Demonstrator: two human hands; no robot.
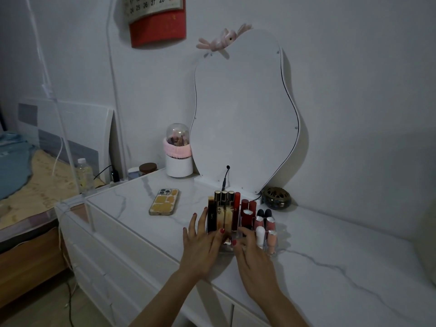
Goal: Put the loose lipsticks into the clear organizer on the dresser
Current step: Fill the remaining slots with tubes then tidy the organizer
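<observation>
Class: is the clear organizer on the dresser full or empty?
Nearly full: the organizer holds upright lipsticks in most slots; front slots are hidden by hands.

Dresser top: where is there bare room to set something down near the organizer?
Bare marble lies right of the clear organizer, out along the dresser, and between the phone and the left hand. Behind the organizer it is crowded: mirror base, cable, dark round dish.
</observation>
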